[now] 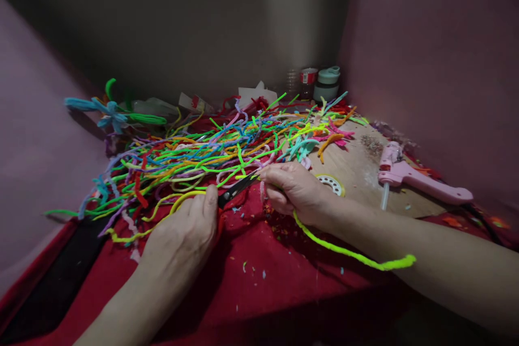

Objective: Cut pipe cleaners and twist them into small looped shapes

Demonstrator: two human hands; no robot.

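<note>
My left hand (187, 227) is closed around a pair of scissors (235, 190), whose dark blades point to the right. The handles are mostly hidden by my fingers. My right hand (302, 190) pinches a neon yellow pipe cleaner (344, 251), its long end curving down and right below my wrist. The blade tips reach close to the right fingertips; whether they touch the pipe cleaner I cannot tell. Just beyond both hands lies a large tangled heap of colourful pipe cleaners (190, 157).
A pink glue gun (421, 178) rests on a tan board (360, 173) at right, near a tape roll (331, 185). Blue pipe-cleaner flowers (111, 116) stand at far left. A lidded cup (327, 84) is at the back. Scraps dot the red cloth (259, 303).
</note>
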